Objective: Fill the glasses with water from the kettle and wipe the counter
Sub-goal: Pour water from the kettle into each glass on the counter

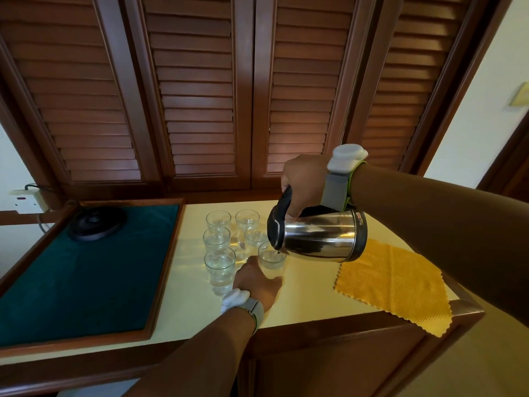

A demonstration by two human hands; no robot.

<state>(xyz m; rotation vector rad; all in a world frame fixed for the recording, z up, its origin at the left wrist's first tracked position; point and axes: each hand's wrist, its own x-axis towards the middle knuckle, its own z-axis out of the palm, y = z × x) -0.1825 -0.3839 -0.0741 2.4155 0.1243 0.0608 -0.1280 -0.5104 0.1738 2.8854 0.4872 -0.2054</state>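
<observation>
My right hand (303, 181) grips the black handle of a steel kettle (317, 239), tilted so its spout hangs over the rim of the nearest right glass (272, 257). My left hand (254, 279) wraps around the base of that same glass on the cream counter (309, 285). Several other clear glasses stand in two rows behind and to the left; the front left glass (219, 267) holds water. A yellow cloth (395, 285) lies flat at the counter's right, one corner hanging over the front edge.
A wooden tray with green lining (86, 270) fills the counter's left side, with the black kettle base (97, 222) at its back. A wall socket with a plugged cord (25, 196) sits far left. Louvred wooden doors (200, 96) stand behind.
</observation>
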